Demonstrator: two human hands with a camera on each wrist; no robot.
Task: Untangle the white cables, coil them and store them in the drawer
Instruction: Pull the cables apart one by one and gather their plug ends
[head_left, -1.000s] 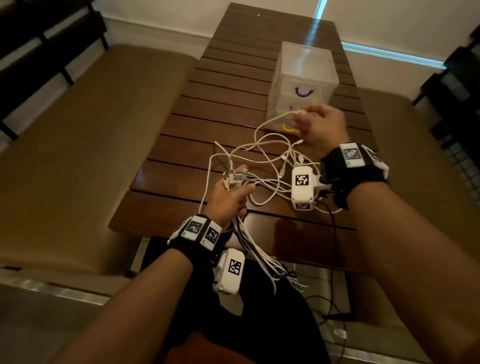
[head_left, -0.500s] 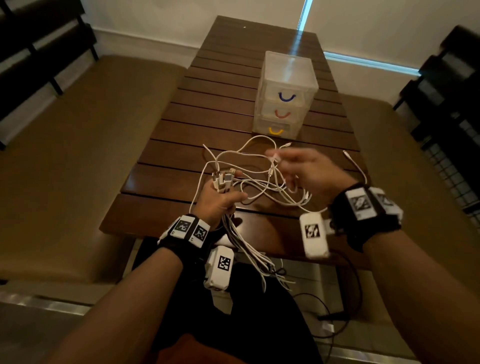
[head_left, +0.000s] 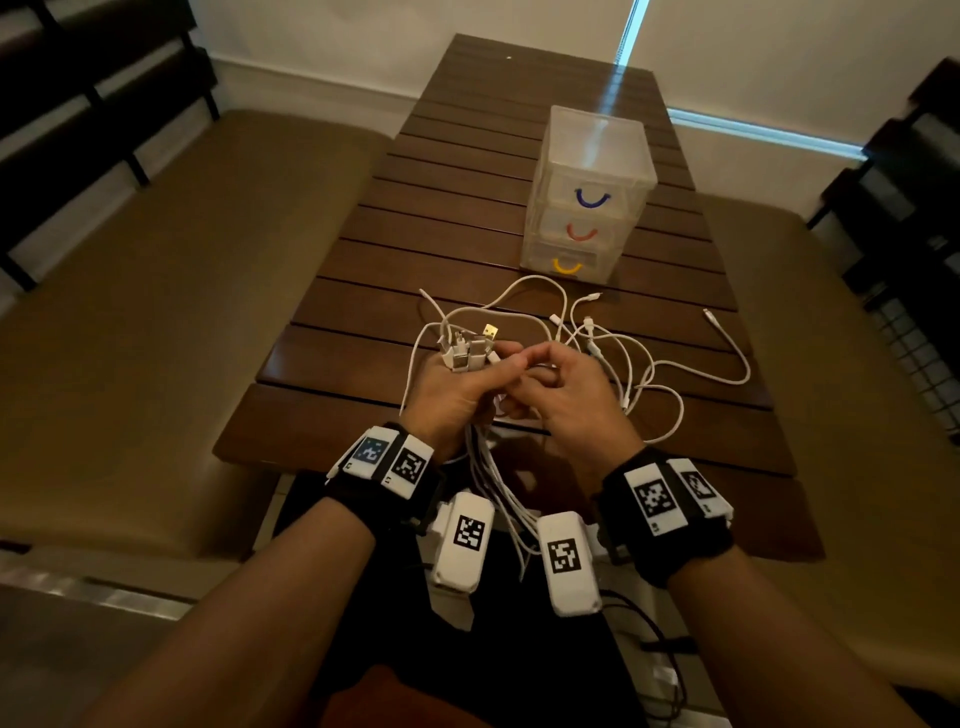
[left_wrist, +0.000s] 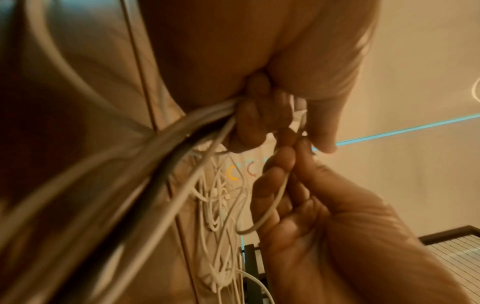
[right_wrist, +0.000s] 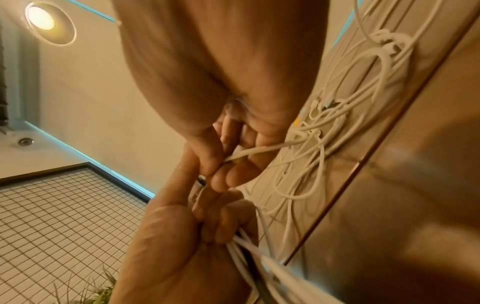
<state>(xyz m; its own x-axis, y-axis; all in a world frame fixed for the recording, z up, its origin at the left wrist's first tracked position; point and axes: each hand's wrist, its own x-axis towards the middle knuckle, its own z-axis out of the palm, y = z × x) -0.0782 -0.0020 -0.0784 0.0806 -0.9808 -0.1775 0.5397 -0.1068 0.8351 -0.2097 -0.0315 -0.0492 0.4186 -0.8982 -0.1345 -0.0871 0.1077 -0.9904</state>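
Note:
Several white cables lie tangled on the wooden table in front of a clear three-drawer unit, all drawers closed. My left hand grips a bundle of cables, with their USB plugs sticking up out of the fist and the strands hanging below the table edge. My right hand meets it and pinches one cable between thumb and fingers. The left wrist view shows that same cable running across my right hand's fingers.
One cable end lies loose to the right on the table. Padded benches run along both sides of the table. A wire-grid panel stands at the far right. Black cords hang below my wrists.
My right hand has come back from near the drawer unit and joined the left hand at the bundle. The left hand kept its grip on the plugs. The head view shifted.

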